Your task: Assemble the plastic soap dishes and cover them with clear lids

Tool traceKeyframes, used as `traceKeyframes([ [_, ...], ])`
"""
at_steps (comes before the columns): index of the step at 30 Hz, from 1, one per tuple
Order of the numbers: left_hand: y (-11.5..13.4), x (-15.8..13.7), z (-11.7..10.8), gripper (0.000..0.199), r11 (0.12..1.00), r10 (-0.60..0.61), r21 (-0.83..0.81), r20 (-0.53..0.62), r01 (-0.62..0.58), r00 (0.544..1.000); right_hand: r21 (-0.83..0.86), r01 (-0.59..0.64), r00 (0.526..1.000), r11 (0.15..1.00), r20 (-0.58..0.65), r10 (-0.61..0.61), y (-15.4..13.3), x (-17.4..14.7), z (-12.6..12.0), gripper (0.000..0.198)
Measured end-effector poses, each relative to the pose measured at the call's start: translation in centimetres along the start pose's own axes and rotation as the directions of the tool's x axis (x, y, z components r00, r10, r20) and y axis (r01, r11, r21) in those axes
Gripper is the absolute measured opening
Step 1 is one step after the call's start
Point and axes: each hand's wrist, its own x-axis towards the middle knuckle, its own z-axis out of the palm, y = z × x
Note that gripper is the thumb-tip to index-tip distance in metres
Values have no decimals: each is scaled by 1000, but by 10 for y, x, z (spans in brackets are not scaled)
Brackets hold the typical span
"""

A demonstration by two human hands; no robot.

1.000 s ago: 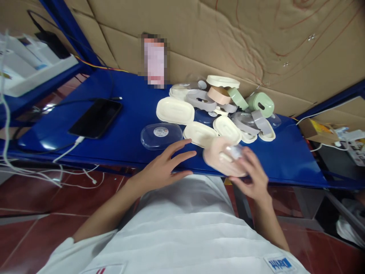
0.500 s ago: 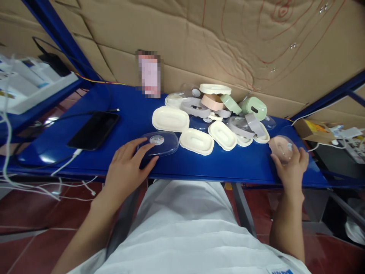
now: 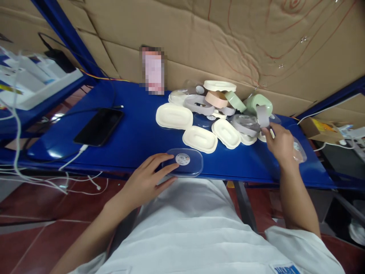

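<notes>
Resting left hand: spread over clear cover; likely slick, best lifted edgewise.
Gripping right hand: gray band, near end; probably light, stiff.

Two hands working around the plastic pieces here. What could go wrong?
1. The clear cover at the left hand lies by the front edge of the blue table; it might slip off.
2. The grey band in the right hand is close to the green piece; it could knock it.
3. The peach container sits behind that hand; pulling back might bump it.
</notes>
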Motion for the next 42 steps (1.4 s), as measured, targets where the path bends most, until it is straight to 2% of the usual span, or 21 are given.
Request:
traceKeyframes([
  [3,4,14,10,36,997,72,14,8,-72,997,12,71,983,997,-172,-68,-22,-18,-13,51],
  [6,6,20,13,33,993,108,39,19,-109,994,31,210,962,977,-186,-201,-55,-46,-29,40],
  [9,2,14,6,32,993,80,87,22,-82,997,36,316,934,948,-185,-305,-87,-76,-40,39],
  [11,-7,3,-4,33,991,10,136,16,-12,1000,64,372,921,926,-147,-360,-102,-94,-45,40],
  [13,-20,-8,-16,35,981,-83,174,-7,83,997,108,421,907,900,-57,-418,-113,-109,-49,40],
  [16,-42,-20,-32,36,954,-191,224,-50,197,980,179,474,871,862,50,-489,-122,-120,-52,34],
  [19,-53,-18,-35,37,929,-207,293,-96,226,974,227,467,859,855,111,-499,-126,-119,-51,33],
  [21,-49,-7,-29,38,931,-159,310,-132,193,978,259,446,862,857,132,-489,-125,-115,-49,35],
  [23,-35,8,-17,40,955,-71,275,-139,107,988,308,430,864,849,132,-486,-122,-113,-47,36],
  [25,-17,26,-2,41,978,9,208,-77,7,997,354,410,869,841,130,-478,-115,-113,-44,37],
  [30,11,60,28,56,980,35,188,184,-70,982,402,363,905,840,62,-421,-98,-123,-41,34],
  [33,16,60,32,39,982,101,134,221,-133,970,439,334,932,834,-19,-362,-98,-124,-38,34],
  [35,17,53,31,26,980,159,89,199,-180,967,460,335,936,822,-67,-344,-107,-119,-36,33],
  [37,17,44,31,23,977,193,64,138,-203,971,473,374,921,798,-86,-381,-121,-111,-34,32],
  [40,14,34,32,35,986,164,43,0,-164,986,480,451,874,752,-65,-482,-150,-97,-33,34],
  [42,11,32,34,48,993,121,12,-49,-121,991,478,498,841,723,-63,-538,-170,-89,-32,34],
])
